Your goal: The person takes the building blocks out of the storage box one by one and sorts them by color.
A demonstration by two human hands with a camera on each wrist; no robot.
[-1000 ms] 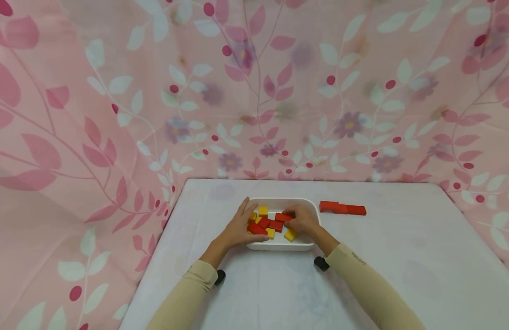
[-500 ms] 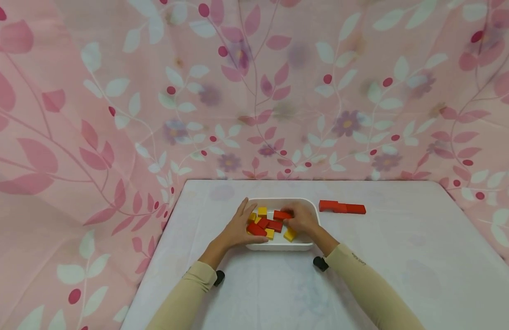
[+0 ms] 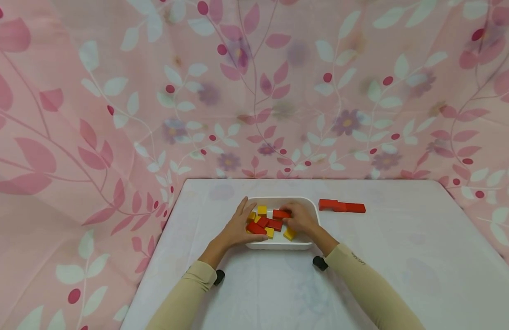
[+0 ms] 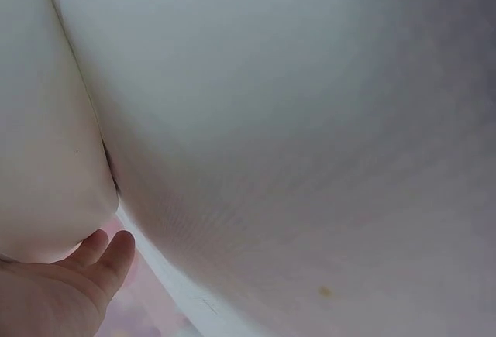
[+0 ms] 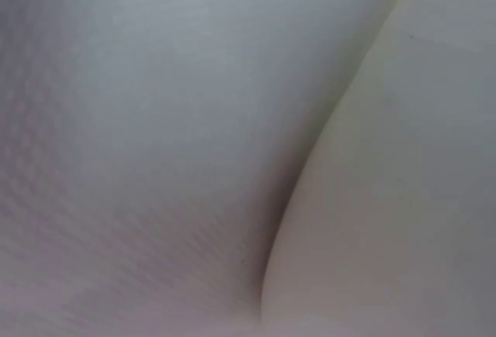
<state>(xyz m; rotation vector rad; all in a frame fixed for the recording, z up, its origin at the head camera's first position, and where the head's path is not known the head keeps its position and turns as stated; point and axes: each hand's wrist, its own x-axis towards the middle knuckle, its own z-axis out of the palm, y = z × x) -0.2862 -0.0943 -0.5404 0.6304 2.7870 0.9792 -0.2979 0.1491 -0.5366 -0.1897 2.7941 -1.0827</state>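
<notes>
We note the right hand (image 3: 302, 219) pinching a red block (image 3: 281, 214) inside the white tray (image 3: 280, 246), near the table's (image 3: 374, 275) back edge. The left hand (image 3: 236, 228), fingers apart, obscures the tray's left end; red pieces (image 3: 341, 206) lie outside, toward the back right corner.

Blocks (image 3: 274, 225) are red or yellow, the tray (image 3: 279, 246) white.

The head view looks forward and down from well back, with the bench (image 3: 254, 288) across its lower half and the floral cloth (image 3: 254, 91) above. Both wrist views face pale surfaces (image 4: 256, 120) from very near, the right one blurred. Head and left wrist share the left grip (image 3: 237, 228), lower left in the latter.
</notes>
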